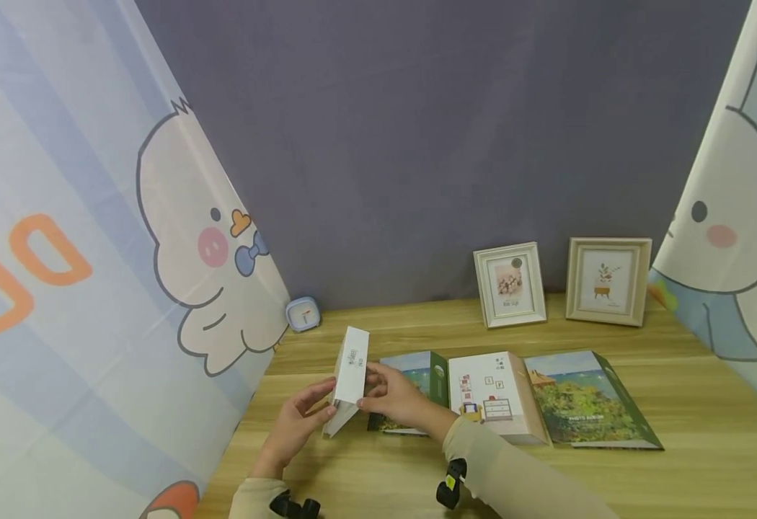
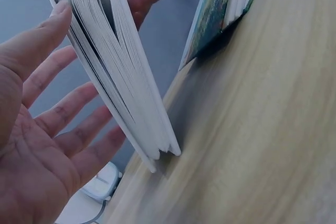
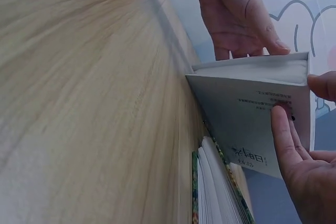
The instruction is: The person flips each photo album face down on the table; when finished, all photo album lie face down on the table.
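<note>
A thick white photo album (image 1: 352, 364) is held tilted between both hands, its spine up and its page edges down toward the wooden table. In the left wrist view its packed pages (image 2: 118, 66) fan slightly apart. My left hand (image 1: 294, 425) grips it from the left, thumb near the spine end and fingers spread along one cover. From the right, my right hand (image 1: 394, 396) holds the spine side, with fingers against the printed cover (image 3: 241, 114). Whether the lower edge touches the table I cannot tell.
To the right, a green-spined album (image 1: 411, 364), a white illustrated album (image 1: 482, 393) and a landscape-covered album (image 1: 573, 404) stand in a row. Behind them are a white picture frame (image 1: 510, 285) and a cream picture frame (image 1: 608, 282). A small blue clock (image 1: 303, 314) sits at the back left.
</note>
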Demonstrator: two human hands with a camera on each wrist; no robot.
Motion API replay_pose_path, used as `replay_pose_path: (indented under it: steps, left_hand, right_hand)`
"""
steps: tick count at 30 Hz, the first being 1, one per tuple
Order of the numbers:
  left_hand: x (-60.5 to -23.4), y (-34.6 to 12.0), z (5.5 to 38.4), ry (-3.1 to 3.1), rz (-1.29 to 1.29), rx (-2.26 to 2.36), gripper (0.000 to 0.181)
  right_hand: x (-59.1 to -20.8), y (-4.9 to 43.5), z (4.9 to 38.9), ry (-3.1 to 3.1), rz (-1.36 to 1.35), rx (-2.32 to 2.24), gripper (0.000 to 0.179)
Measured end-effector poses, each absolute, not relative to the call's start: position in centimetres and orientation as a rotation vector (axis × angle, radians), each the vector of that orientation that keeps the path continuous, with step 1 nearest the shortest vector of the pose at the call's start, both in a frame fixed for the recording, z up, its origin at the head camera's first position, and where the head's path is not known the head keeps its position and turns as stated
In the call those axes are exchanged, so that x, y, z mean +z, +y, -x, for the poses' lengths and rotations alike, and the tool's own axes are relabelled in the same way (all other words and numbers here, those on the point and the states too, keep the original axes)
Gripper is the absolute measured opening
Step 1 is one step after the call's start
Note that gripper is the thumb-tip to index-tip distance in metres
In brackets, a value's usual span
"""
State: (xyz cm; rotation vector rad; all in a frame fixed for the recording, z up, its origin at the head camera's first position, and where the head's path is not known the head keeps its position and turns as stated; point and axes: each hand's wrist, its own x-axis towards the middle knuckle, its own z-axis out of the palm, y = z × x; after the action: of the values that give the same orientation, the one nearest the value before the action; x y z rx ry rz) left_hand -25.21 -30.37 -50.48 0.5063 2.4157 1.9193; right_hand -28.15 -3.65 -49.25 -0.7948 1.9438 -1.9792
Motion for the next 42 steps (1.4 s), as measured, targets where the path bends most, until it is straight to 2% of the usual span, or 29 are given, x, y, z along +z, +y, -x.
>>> replay_pose_path:
  steps: [5, 42]
  left_hand:
    - [-50.8, -30.6, 25.3, 2.452, -0.504, 1.899, 0.044]
    - [-52.1, -31.7, 25.9, 2.607, -0.387, 1.713, 0.042]
  right_hand:
    - [-49.2, -3.5, 28.2, 2.016, 0.767, -1.951, 0.084]
    - [-51.2, -4.3, 28.9, 2.319, 0.724, -1.612, 0.075]
